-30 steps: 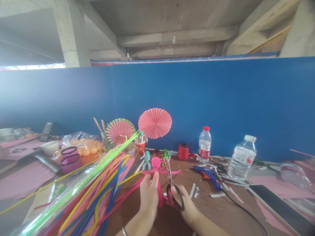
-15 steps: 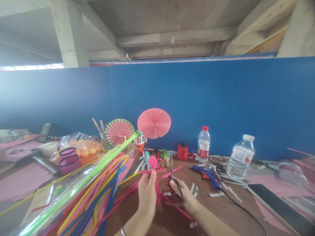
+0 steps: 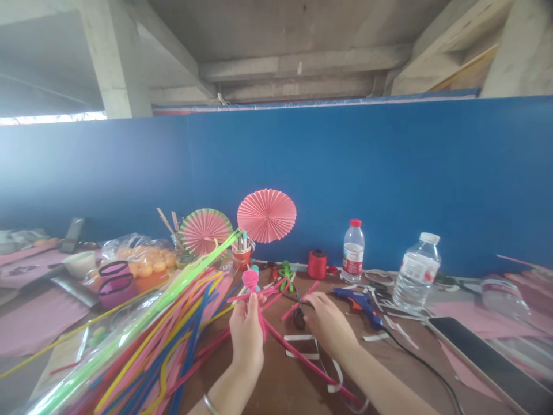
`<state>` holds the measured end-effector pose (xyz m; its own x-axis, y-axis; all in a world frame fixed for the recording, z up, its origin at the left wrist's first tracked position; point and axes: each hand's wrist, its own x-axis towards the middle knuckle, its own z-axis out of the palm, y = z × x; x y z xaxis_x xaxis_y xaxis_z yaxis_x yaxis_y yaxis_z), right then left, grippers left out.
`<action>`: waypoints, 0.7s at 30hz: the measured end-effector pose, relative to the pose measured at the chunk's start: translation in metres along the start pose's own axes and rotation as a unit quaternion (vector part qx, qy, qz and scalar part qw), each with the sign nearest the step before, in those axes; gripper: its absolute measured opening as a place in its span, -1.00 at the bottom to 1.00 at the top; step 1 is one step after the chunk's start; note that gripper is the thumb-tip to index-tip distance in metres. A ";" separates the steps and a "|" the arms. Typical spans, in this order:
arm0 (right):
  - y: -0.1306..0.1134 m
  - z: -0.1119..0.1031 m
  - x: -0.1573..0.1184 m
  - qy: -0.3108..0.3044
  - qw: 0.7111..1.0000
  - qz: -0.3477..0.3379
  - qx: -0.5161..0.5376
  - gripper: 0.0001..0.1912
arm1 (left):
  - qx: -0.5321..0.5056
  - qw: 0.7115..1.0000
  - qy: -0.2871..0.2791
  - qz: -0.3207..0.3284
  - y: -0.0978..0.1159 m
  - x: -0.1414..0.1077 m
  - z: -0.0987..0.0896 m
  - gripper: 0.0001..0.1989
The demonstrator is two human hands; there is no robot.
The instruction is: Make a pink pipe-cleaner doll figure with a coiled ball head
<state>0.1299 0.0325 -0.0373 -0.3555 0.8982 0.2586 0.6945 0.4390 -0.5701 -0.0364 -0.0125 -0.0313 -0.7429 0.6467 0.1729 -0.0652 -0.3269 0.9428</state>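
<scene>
Table (image 3: pixel 283 383), flat brown; blue wall (image 3: pixel 354 161) at twelve o'clock. Left hand (image 3: pixel 247 337) pinches fuzzy pink doll (image 3: pixel 250 280). Right hand (image 3: pixel 330 323) half-curled at black-handled scissors (image 3: pixel 299 318), can't tell grip.

Reference: straight ahead is 12 o'clock. Blue partition (image 3: pixel 367 155): behind the table (image 3: pixel 285 392), across 12 o'clock. Pink pleated fan (image 3: pixel 266 216): 12 o'clock. Green-edged pleated fan (image 3: pixel 205 231): 11 o'clock. Bag of orange balls (image 3: pixel 147 259): between 10 and 11 o'clock. White bowl (image 3: pixel 80 265): 10 o'clock. Red-capped bottle (image 3: pixel 353 253): standing, 1 o'clock. White-capped bottle (image 3: pixel 417 274): standing, 2 o'clock. Dark-screened device (image 3: pixel 488 360): lying flat, between 2 and 3 o'clock.
</scene>
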 end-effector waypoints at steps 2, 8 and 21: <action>-0.015 0.006 -0.008 -0.036 0.998 -0.047 -0.016 -0.78 | -0.007 0.999 -0.034 -0.017 -0.001 0.001 0.000 -0.70; -0.025 0.026 -0.016 -0.107 0.988 -0.088 -0.068 -0.78 | -0.016 0.996 -0.079 -0.034 -0.006 0.001 -0.002 -0.72; -0.018 0.002 -0.006 -0.034 0.999 -0.028 -0.022 -0.81 | -0.056 0.989 -0.121 -0.056 -0.005 -0.001 0.001 -0.75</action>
<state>0.1183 0.0196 -0.0307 -0.4347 0.8692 0.2355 0.6988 0.4906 -0.5207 -0.0345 -0.0107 -0.0354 -0.5468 0.8245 0.1454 -0.2220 -0.3102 0.9244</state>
